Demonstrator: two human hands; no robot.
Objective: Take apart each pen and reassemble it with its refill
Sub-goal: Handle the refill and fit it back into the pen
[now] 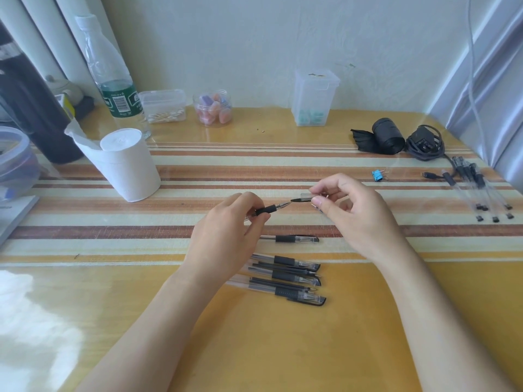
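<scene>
Hands over striped desk (283, 335) | left hand (223, 236) fingers closed on pen (268, 209), tip pointing right | right hand (353, 210) fingers pinching clear cap (301, 198) just off tip | capped pens (285, 275) lying below hands | more pens (481, 190) far right.

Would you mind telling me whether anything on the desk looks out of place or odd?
Nothing stands out: the left hand holds a pen, the right hand its cap.
</scene>
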